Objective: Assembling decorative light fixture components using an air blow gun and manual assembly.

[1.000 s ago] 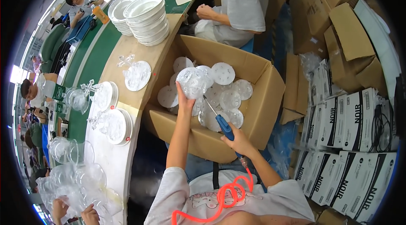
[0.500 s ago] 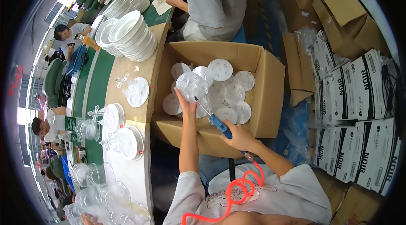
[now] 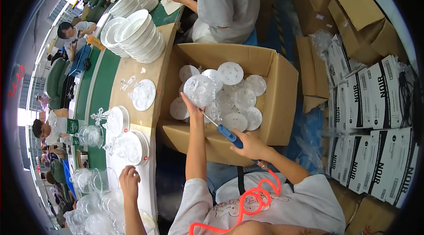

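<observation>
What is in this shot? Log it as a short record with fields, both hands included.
left hand: holds a clear plastic disc over the box
right hand: grips a blue air gun, nozzle toward the disc
hose: orange coil, runs from the gun across the lap
box: open cardboard, holds many discs
bench: stacked white bowls and clear parts
nearby: another person's hand at the bench

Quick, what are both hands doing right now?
Left hand: closed on a clear plastic bowl, held over the cardboard box.
Right hand: closed on a blue air gun, nozzle toward the bowl.
</observation>
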`<state>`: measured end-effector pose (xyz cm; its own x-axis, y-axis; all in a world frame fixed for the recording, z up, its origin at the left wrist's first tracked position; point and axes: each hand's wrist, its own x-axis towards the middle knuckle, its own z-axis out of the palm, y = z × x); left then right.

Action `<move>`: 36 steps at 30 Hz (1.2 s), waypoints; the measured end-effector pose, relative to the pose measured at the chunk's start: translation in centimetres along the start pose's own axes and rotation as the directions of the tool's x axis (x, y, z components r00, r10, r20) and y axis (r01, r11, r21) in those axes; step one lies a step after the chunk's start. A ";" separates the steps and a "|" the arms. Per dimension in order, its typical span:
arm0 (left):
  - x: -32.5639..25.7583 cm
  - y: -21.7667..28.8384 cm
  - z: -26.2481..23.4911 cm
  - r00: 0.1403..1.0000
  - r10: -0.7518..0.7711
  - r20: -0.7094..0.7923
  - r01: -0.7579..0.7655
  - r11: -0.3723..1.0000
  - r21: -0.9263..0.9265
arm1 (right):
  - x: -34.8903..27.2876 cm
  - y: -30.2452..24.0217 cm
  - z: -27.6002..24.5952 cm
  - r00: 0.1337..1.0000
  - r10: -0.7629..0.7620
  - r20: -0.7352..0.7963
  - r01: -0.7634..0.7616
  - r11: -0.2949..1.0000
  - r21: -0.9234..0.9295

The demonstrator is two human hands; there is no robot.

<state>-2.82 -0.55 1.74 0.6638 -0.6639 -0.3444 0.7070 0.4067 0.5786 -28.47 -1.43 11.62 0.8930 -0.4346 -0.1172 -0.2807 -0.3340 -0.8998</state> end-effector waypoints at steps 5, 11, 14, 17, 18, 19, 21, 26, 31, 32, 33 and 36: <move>0.9 0.0 -1.6 0.995 0.078 0.067 -0.076 0.996 -0.036 | 0.2 -0.5 -0.4 0.998 0.059 0.001 -0.059 0.998 -0.015; 1.0 0.1 -1.7 0.994 0.081 0.070 -0.075 0.993 -0.090 | -0.1 0.2 0.1 0.999 0.023 0.030 -0.021 0.998 -0.059; 0.6 -0.4 -0.7 0.993 0.026 0.115 -0.012 0.993 -0.121 | 0.1 1.5 0.1 0.991 0.124 -0.048 -0.125 0.992 -0.028; 0.2 -0.3 -0.1 0.992 0.001 0.127 0.007 0.998 -0.059 | 0.0 2.5 0.6 0.991 0.128 -0.023 -0.125 0.986 0.112; 0.1 -0.3 0.0 0.994 -0.016 0.104 0.021 0.999 -0.042 | 0.0 2.8 1.0 0.990 0.141 0.001 -0.139 0.972 0.190; 0.0 -0.2 0.1 0.996 -0.033 0.080 0.035 0.999 -0.026 | -0.4 2.9 1.2 0.991 0.130 0.013 -0.130 0.973 0.189; -1.1 0.7 -0.2 0.995 -0.009 0.099 0.012 0.999 -0.031 | -1.2 2.6 1.4 0.996 0.086 0.006 -0.080 0.897 0.434; -5.2 4.3 -1.2 0.985 0.167 0.034 -0.165 0.985 -0.038 | -3.0 0.1 -0.3 0.996 0.078 0.043 -0.088 0.774 0.628; -9.0 11.0 -1.5 0.920 0.379 -0.101 -0.391 0.909 -0.144 | -1.2 -0.9 0.4 0.995 -0.028 0.098 -0.044 0.749 0.662; -8.5 10.2 -1.1 0.921 0.381 -0.080 -0.390 0.905 -0.172 | -1.2 0.2 0.1 0.996 -0.026 0.089 -0.036 0.775 0.631; -7.6 9.4 -0.8 0.902 0.382 -0.202 -0.417 0.893 -0.168 | -1.4 1.2 -0.6 0.997 0.007 0.074 -0.051 0.784 0.618; -10.7 14.0 -4.0 0.798 0.566 -0.207 -0.587 0.808 -0.054 | -0.8 -0.1 0.0 0.994 -0.011 0.105 -0.055 0.797 0.601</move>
<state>0.95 14.77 10.54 0.9805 -0.1695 -0.0998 0.1942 0.7520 0.6299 -29.22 -1.08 11.78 0.9280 -0.3408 -0.1507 -0.0609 0.2602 -0.9636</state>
